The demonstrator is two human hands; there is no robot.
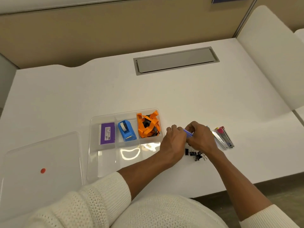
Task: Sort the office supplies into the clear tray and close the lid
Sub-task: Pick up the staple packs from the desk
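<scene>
The clear tray [105,162] lies on the white desk, with a purple box [107,133], a blue tape dispenser [126,130] and orange lanyards [148,125] in its far compartments. Its clear lid [41,155], marked with a red dot, rests flat to the left. Just right of the tray, my left hand [174,139] and my right hand [200,137] meet over a small blue-violet item [188,133], both gripping it. Black binder clips [195,155] lie in a pile below my hands. Staplers [224,137] lie to the right.
A grey cable hatch [176,60] is set into the desk at the back. A beige partition runs behind, and a white divider [271,60] rises at the right. The desk's front edge runs close under my right forearm.
</scene>
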